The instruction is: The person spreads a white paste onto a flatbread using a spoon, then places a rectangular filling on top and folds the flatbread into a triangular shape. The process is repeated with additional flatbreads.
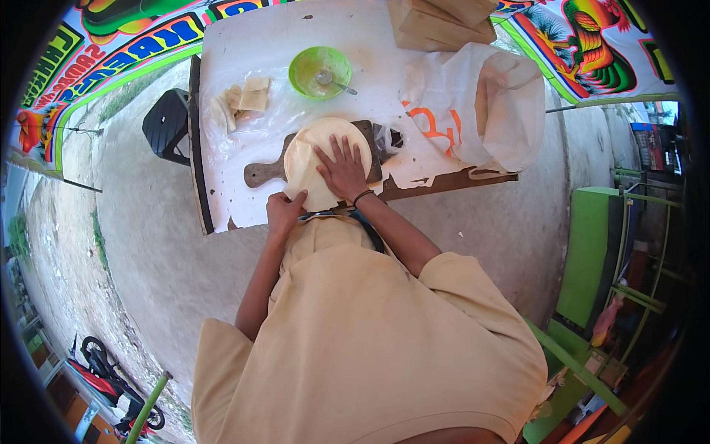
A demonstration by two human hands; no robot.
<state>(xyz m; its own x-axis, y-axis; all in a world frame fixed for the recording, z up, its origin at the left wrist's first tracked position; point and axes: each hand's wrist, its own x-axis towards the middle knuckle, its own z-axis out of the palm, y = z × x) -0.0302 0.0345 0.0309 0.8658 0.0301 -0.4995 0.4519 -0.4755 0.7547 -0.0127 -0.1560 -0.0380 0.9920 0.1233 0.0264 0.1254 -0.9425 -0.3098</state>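
A stack of thin, round, pale wrapper sheets (336,129) lies on a dark wooden cutting board (260,174) with a handle at its left. My left hand (284,213) pinches the near edge of a wrapper sheet (310,189), which is peeled partly off the stack and hangs toward me past the board. Flat on the stack's right side rests my right hand (344,172), fingers spread. Beyond the board stands a green bowl (299,74) with a metal spoon (346,88) in it. Several folded pale pieces (254,95) lie on clear plastic to the left.
A white plastic bag (473,103) with orange print sits right of the board, and brown cardboard boxes (436,26) are behind it. The white table covering (244,37) is torn along the near edge. A black stool (166,126) stands left of the table; colourful banners (126,52) hang beyond.
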